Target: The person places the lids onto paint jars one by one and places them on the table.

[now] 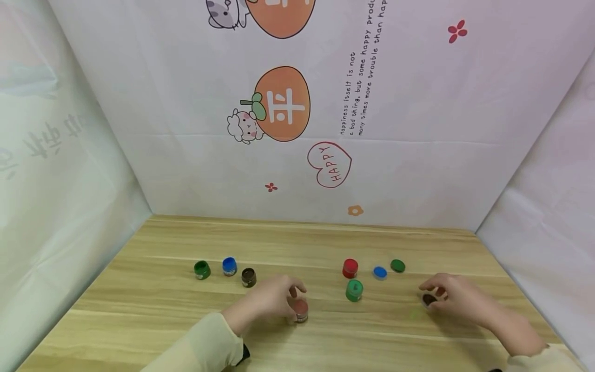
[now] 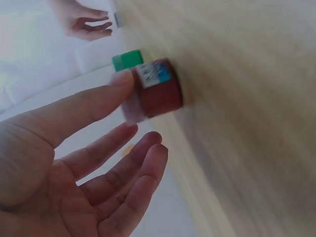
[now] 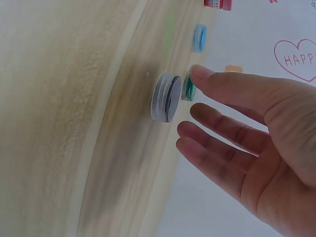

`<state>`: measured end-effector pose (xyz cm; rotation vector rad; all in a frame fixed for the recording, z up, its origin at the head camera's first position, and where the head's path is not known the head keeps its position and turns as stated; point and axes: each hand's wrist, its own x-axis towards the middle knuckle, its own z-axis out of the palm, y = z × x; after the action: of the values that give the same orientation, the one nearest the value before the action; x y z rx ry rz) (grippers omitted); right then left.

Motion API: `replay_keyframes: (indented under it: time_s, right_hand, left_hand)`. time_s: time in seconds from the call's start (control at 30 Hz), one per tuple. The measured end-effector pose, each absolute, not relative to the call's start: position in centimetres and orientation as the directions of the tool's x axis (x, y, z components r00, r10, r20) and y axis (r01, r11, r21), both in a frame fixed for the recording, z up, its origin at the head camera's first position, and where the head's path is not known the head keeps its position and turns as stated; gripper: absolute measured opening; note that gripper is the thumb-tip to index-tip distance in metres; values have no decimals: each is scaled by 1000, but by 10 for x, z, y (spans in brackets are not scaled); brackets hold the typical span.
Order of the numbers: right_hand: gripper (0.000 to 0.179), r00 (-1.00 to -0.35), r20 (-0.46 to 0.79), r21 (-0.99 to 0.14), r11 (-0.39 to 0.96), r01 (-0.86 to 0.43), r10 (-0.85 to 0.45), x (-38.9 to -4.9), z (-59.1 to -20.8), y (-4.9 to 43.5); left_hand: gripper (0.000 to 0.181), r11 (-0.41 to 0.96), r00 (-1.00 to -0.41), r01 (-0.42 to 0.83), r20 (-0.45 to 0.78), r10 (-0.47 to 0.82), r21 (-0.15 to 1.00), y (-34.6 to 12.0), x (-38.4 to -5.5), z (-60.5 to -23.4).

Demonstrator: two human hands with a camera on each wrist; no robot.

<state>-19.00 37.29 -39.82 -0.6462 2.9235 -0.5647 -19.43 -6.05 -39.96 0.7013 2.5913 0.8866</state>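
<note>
A reddish-brown paint jar [image 1: 301, 311] with a translucent lid stands under my left hand [image 1: 274, 299]. In the left wrist view, the thumb lies along the lid of that jar [image 2: 160, 94], while the other fingers are spread below it. My right hand [image 1: 457, 301] hovers around a dark paint-jar lid [image 1: 428, 299] on the table. The right wrist view shows this lid [image 3: 163, 98] with its clear ribbed rim, a small gap away from the relaxed fingertips.
Open green [image 1: 202, 269], blue [image 1: 229, 266] and dark brown [image 1: 248, 277] paint jars stand at left. Between the hands are a red jar [image 1: 350, 268] and a light-green jar [image 1: 354, 290]. Blue [image 1: 379, 273] and green [image 1: 397, 265] lids lie nearby. A printed white sheet [image 1: 209, 170] rises behind the table [image 1: 325, 341].
</note>
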Motion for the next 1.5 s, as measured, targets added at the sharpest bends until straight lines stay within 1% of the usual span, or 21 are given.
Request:
replay_keyframes:
  time_s: [0.17,0.27,0.33,0.43,0.53,0.63,0.7,0.83,0.97,1.27,1.5]
  right_hand:
    - [40,-909,-33,-389,843,-372,-416,-190,-399,376]
    - [41,-909,-39,-398,841,-368,-416,-190,-401,377]
    - [40,-909,-39,-393,843,-368,-415,-190,-402,378]
    - [40,-901,-25,-380,838,-392,-432,-191,-404,378]
    - [39,-897,-14,-377,833,-405,-442,-192,-406,378]
    - [39,-897,-12,-383,831,-404,-442,-192,-406,378]
    - [39,-897,-9,-379,831,-407,-443,-193,-407,378]
    - [37,-891,2,-379,824,-421,-454,-193,-409,378]
    - [36,-890,14,-382,820,-427,-457,-192,-411,378]
    - [35,-890,13,-372,824,-428,-456,-193,-415,381]
    - [34,-886,1,-374,822,-430,-463,-197,-415,381]
  left_hand:
    - [47,655,-842,328,-104,530,681,-70,-198,-391]
    - [44,623,-862,316,-58,503,715,-77,-200,-388]
    - [41,611,-876,331,-7,483,719,-83,-202,-386]
    - [38,635,-900,355,68,430,687,-93,-202,-385]
    - [36,687,-923,360,132,363,632,-105,-201,-386]
    - [39,726,-940,334,154,304,601,-117,-201,-387]
    - [42,753,-947,318,152,284,575,-124,-202,-389]
    - [48,796,-964,263,109,244,545,-134,-204,-393]
    - [51,808,-972,223,59,228,545,-139,-206,-398]
    - [57,842,-971,202,-10,239,500,-139,-214,-408]
    - [55,845,-971,181,-44,235,503,-140,-219,-410]
